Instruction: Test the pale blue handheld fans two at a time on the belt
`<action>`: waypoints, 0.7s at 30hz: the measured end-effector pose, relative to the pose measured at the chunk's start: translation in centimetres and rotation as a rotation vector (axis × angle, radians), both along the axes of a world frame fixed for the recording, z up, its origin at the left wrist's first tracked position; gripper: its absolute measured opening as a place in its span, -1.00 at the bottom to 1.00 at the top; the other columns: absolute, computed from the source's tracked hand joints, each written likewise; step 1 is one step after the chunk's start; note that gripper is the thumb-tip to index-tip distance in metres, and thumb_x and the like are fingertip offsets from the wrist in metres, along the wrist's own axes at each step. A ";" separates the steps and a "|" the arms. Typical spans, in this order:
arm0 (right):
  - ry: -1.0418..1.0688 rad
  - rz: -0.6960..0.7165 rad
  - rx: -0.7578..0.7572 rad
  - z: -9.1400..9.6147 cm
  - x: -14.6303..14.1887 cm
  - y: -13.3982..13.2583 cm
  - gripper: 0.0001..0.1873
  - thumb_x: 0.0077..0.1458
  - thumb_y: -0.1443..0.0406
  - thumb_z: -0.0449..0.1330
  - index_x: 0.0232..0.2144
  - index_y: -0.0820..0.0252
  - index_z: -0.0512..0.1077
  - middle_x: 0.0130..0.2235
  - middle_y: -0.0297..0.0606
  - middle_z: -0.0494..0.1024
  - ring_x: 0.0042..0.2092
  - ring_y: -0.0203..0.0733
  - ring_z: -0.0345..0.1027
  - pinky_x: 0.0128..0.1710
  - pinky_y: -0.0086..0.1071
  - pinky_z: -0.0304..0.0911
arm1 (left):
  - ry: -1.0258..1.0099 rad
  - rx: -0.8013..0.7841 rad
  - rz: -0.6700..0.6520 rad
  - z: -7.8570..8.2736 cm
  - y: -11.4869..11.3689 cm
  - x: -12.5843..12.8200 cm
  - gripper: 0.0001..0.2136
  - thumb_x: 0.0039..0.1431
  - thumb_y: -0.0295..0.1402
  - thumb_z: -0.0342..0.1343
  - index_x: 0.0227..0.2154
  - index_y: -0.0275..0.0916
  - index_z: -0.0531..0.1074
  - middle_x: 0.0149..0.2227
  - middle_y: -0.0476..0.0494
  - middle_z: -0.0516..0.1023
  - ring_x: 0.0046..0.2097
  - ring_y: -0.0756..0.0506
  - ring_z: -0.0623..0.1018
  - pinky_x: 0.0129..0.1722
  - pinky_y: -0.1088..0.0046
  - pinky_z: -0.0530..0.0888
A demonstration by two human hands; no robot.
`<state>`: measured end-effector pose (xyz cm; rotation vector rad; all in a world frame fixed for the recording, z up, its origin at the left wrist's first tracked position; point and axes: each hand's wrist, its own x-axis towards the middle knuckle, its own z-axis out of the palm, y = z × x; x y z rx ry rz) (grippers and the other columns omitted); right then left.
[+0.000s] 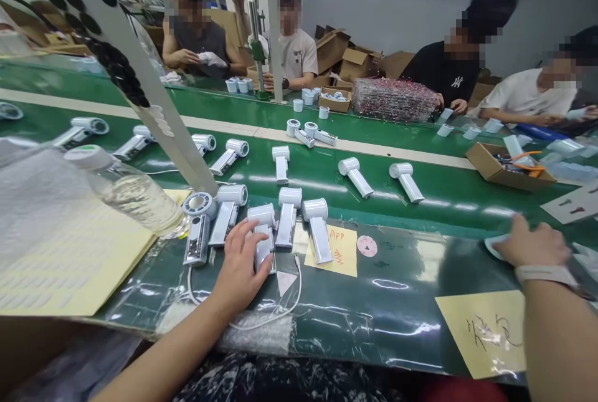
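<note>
Head view, read as a clock face from its centre: nearest, at four o'clock, a yellow note [481, 333] with black handwriting is lying on the green surface [402, 308], and at six o'clock a white cable [299, 280] is curling. At seven o'clock the left hand [245, 255] is resting over a white handheld fan [264, 248], its fingers loosely parted and touching it; whether they are gripping, I cannot tell. Four more fans [288, 224] are lying around that one, two toward nine and ten o'clock from it, two toward two and three. Between three and four o'clock the right hand [537, 243] is covering part of a pale rounded piece [494, 245]; I cannot tell how its fingers are holding. A clear bottle [140, 199] is sitting at nine o'clock. Farther off, a spaced row of fans [281, 165] is lying along the green belt [448, 193], and at three o'clock an open cardboard box [495, 174] is sitting. Beyond, at two o'clock, a bundle of wires [397, 100] is lying beside a co-worker in black [436, 68].
</note>
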<state>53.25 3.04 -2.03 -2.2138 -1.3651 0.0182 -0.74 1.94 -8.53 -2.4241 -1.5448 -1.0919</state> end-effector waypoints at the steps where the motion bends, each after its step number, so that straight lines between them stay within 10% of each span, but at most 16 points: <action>1: -0.016 -0.032 -0.026 -0.9 -1.2 1.6 -0.46 -0.03 0.19 0.34 0.02 0.21 0.49 0.31 0.36 0.10 0.38 0.64 -0.25 0.19 0.48 -0.23 | 0.009 -0.015 0.001 0.0 0.2 0.2 -0.83 0.23 -0.40 0.03 -0.11 -0.17 0.34 0.13 -0.36 0.38 0.23 -0.37 0.34 0.15 -0.10 0.38; 7: -0.005 -0.017 -0.173 -4.8 -9.3 10.8 -0.64 0.28 0.21 0.21 0.09 0.18 0.40 0.16 -0.12 0.42 0.09 -0.02 0.39 0.05 -0.01 0.37 | 0.081 -0.009 -0.089 0.7 -1.0 -1.7 -0.82 0.25 -0.39 0.00 -0.10 -0.14 0.33 0.17 -0.32 0.37 0.28 -0.34 0.30 0.15 -0.03 0.40; 15: -0.021 -0.011 -0.195 -5.7 -20.6 14.4 -0.64 0.29 0.18 0.20 0.08 0.19 0.40 0.12 -0.11 0.45 0.03 -0.04 0.43 0.01 -0.05 0.40 | 0.201 -0.009 0.010 4.9 -0.6 -13.8 -0.78 0.21 -0.15 0.04 -0.16 -0.08 0.41 0.12 -0.15 0.39 0.15 -0.43 0.41 0.10 -0.18 0.37; 21: 0.063 0.188 -0.054 -3.5 -23.9 11.6 -0.66 0.25 0.15 0.22 -0.02 0.25 0.47 0.03 -0.08 0.50 0.00 -0.01 0.42 0.00 -0.06 0.37 | -0.143 -0.067 0.134 7.2 -0.4 -9.7 -0.84 0.22 -0.19 0.07 -0.32 -0.13 0.46 0.03 -0.14 0.49 0.19 -0.34 0.40 0.21 -0.12 0.27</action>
